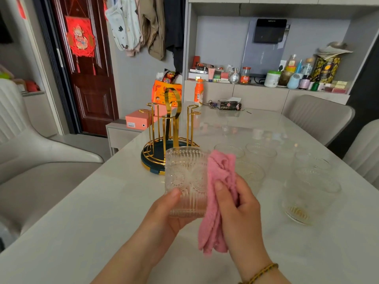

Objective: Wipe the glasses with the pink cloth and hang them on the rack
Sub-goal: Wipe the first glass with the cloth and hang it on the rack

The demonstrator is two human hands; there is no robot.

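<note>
My left hand (164, 212) holds a clear embossed glass (185, 181) upright above the white table, thumb on its front and palm under its base. My right hand (240, 210) grips the pink cloth (219, 193) and presses it against the glass's right side; the cloth's ends hang below. The gold rack (172, 128) with a dark green base stands just behind the glass, its pegs bare. Several more clear glasses (260, 154) stand on the table to the right, the nearest one (307, 193) at the right.
The white table (82, 222) runs back to a wall shelf crowded with bottles and jars. An orange bottle (199, 92), keys and a tissue pack (228, 105) lie at the far end. Padded chairs stand at the left (41, 160) and right (320, 117).
</note>
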